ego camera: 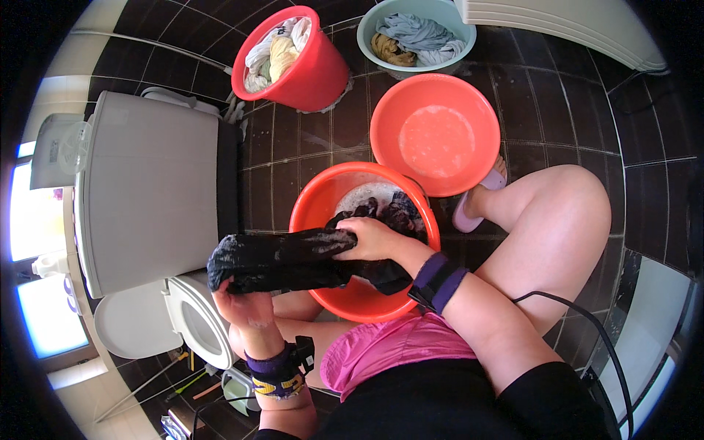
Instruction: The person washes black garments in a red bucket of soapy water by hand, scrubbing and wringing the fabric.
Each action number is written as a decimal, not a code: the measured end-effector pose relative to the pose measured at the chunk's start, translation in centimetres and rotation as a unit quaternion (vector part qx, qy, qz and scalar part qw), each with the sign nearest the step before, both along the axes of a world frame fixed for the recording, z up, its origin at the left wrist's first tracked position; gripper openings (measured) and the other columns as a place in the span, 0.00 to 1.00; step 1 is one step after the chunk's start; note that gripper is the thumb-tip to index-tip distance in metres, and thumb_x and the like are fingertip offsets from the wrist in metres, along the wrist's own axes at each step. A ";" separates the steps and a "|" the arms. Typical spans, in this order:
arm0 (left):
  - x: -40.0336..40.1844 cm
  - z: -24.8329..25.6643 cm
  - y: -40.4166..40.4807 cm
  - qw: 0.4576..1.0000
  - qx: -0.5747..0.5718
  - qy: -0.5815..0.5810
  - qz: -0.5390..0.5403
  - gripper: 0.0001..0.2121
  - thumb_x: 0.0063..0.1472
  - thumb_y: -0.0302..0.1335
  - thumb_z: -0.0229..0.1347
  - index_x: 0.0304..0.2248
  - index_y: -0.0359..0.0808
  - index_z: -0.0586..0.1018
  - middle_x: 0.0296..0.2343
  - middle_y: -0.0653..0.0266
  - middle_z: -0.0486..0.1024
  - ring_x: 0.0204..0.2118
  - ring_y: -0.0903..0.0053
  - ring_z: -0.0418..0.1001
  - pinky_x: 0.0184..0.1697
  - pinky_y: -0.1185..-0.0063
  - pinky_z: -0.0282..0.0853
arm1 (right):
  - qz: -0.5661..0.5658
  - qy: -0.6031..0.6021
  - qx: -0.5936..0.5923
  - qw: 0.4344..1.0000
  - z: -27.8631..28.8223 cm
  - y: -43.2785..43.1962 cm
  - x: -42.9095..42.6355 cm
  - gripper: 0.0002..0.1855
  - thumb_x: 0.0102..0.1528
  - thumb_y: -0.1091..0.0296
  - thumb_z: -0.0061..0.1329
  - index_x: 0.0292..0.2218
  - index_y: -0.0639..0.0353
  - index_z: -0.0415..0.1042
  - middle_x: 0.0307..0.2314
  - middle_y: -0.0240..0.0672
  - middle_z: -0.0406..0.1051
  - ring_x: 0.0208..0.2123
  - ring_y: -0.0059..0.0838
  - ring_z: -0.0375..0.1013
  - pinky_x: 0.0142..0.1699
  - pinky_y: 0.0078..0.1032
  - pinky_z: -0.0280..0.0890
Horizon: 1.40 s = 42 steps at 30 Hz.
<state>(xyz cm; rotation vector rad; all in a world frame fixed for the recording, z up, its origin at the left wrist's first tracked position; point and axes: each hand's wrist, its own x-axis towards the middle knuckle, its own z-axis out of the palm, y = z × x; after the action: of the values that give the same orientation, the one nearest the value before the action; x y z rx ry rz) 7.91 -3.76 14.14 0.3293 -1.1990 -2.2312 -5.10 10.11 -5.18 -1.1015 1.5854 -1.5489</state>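
Note:
My left hand [245, 302] holds up one end of a wet black cloth garment [286, 261], to the left of the orange-red bucket; its fingers are partly hidden by the fabric. My right hand [368, 239] grips the garment's upper edge above the bucket. Black fabric stretches between both hands and hangs over the rim of the orange-red bucket [301, 203]. Inside the bucket lie more dark clothes [404, 214] in water with white suds [363, 195].
A coral basin [382, 129] with suds touches the bucket. Beyond stand a red bucket [324, 71] and a pale green basin [362, 41], both holding clothes. At the left are a grey-white appliance [148, 192] and a toilet [198, 324]. A black cable [599, 324] crosses at the right.

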 end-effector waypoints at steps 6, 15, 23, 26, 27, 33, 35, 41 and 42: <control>-1.2 -5.4 -0.8 0.993 0.114 -0.025 0.015 0.26 0.46 0.29 0.49 0.47 0.26 0.67 0.50 0.53 0.64 0.56 0.57 0.58 0.61 0.60 0.49 | -0.142 -0.185 -0.030 0.972 -3.7 -0.2 -0.2 0.16 0.44 0.74 0.50 0.38 0.62 0.68 0.34 0.45 0.71 0.40 0.39 0.71 0.46 0.29 0.63; 1.6 -18.3 -1.0 0.940 0.244 -0.227 -0.075 0.22 0.60 0.53 0.43 0.33 0.41 0.75 0.30 0.65 0.75 0.37 0.71 0.72 0.46 0.69 0.67 | -0.172 0.004 -0.037 0.984 6.9 -0.1 4.5 0.17 0.38 0.69 0.50 0.35 0.50 0.67 0.35 0.39 0.69 0.34 0.42 0.72 0.38 0.34 0.68; -4.1 -15.4 6.2 0.894 0.322 -0.311 0.017 0.19 0.61 0.49 0.44 0.39 0.43 0.74 0.36 0.64 0.75 0.38 0.70 0.73 0.43 0.69 0.69 | -0.320 0.124 0.075 0.936 3.3 -0.1 2.2 0.10 0.42 0.57 0.54 0.26 0.50 0.71 0.25 0.33 0.69 0.25 0.38 0.72 0.27 0.32 0.68; -1.3 -20.7 3.4 0.943 0.285 -0.155 -0.072 0.18 0.61 0.46 0.45 0.42 0.42 0.72 0.36 0.62 0.73 0.40 0.69 0.72 0.43 0.69 0.69 | -0.305 0.123 0.029 0.944 5.4 -0.7 3.8 0.10 0.42 0.57 0.54 0.26 0.49 0.74 0.26 0.34 0.70 0.24 0.39 0.72 0.28 0.33 0.68; -1.5 -20.9 3.8 0.951 0.257 -0.159 -0.065 0.18 0.61 0.46 0.45 0.42 0.42 0.72 0.35 0.63 0.73 0.39 0.69 0.72 0.43 0.70 0.69 | -0.301 0.130 0.012 0.945 5.4 -0.7 4.2 0.10 0.42 0.57 0.54 0.27 0.49 0.74 0.27 0.34 0.70 0.24 0.39 0.72 0.28 0.33 0.68; -4.6 -13.8 7.0 0.885 0.324 -0.333 0.001 0.22 0.62 0.48 0.39 0.45 0.40 0.71 0.43 0.60 0.72 0.45 0.63 0.70 0.47 0.65 0.67 | -0.329 0.127 0.080 0.932 3.2 -0.4 1.5 0.09 0.47 0.58 0.50 0.25 0.52 0.72 0.24 0.37 0.69 0.24 0.41 0.71 0.29 0.36 0.67; -4.2 -13.9 6.6 0.919 0.202 -0.339 -0.026 0.21 0.62 0.47 0.39 0.44 0.40 0.71 0.43 0.58 0.71 0.45 0.63 0.69 0.47 0.66 0.67 | -0.319 0.134 0.076 0.935 4.7 -0.6 2.7 0.09 0.46 0.58 0.51 0.25 0.53 0.71 0.25 0.37 0.70 0.26 0.41 0.72 0.30 0.36 0.67; -4.2 -12.4 6.7 0.907 0.238 -0.348 0.012 0.22 0.62 0.48 0.36 0.39 0.39 0.72 0.39 0.58 0.73 0.40 0.65 0.72 0.44 0.66 0.68 | -0.273 0.085 0.099 0.953 5.7 0.0 2.8 0.12 0.48 0.56 0.50 0.25 0.55 0.72 0.25 0.39 0.71 0.26 0.42 0.73 0.29 0.37 0.67; -4.1 -12.1 6.9 0.866 0.313 -0.391 0.023 0.20 0.62 0.48 0.38 0.37 0.41 0.73 0.36 0.59 0.74 0.39 0.66 0.72 0.43 0.67 0.69 | -0.314 0.068 0.092 0.942 4.0 -0.3 1.7 0.13 0.50 0.55 0.49 0.25 0.55 0.73 0.23 0.41 0.71 0.24 0.44 0.72 0.28 0.37 0.67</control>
<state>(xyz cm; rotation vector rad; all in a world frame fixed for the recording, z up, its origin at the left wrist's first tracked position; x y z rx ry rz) 3.83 3.09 2.05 1.6212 -0.7213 -2.4561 -3.41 9.85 -1.20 -0.6330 2.2775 -1.6821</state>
